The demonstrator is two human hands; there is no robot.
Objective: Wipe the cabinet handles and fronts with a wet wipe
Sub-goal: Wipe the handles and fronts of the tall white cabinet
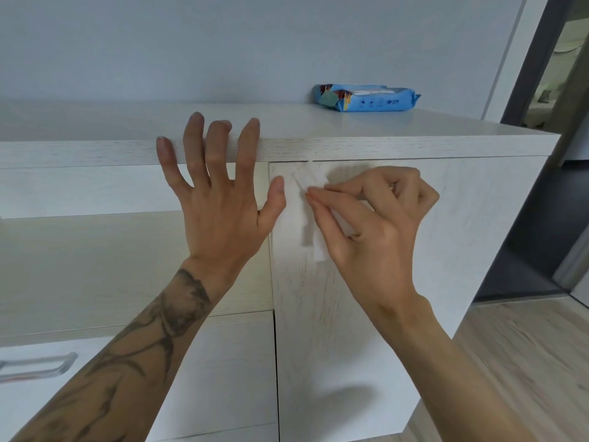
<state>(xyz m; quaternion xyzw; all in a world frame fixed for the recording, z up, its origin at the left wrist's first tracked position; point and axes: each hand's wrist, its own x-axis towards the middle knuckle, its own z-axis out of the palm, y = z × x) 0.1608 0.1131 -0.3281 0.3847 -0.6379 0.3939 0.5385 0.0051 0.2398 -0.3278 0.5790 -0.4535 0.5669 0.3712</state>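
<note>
1. The left hand (220, 199) lies flat against the upper left part of the cabinet, its fingers (194, 145) straight and spread wide apart, the tips hooked over the front edge of the cabinet top (382, 129). It holds nothing; it probably serves to steady the person while the other hand works.
2. The right hand (379, 224) pinches the wet wipe (310, 231) between the thumb and the first fingers, which are drawn together on the cloth, the remaining fingers curled behind. The pinch presents a narrow folded edge, probably the better to rub along the seam.
3. The wet wipe sits against the upper left corner of the cabinet door (350, 330), just right of the gap beside the drawer fronts (79, 189). One end reaches up to the underside of the top and the other hangs loose below the fingers.
4. The pack of wipes (366, 98) lies on the far right of the cabinet top, well apart from both hands (near enough, one supposes, for a fresh sheet).
5. The task appears to be partway through: a front is being wiped, while the metal handle (41, 365) at the near left is untouched at this moment.
6. Count: two hands, one wipe in use, one pack, one door, what look like three stacked drawer fronts, and one handle in view.
</note>
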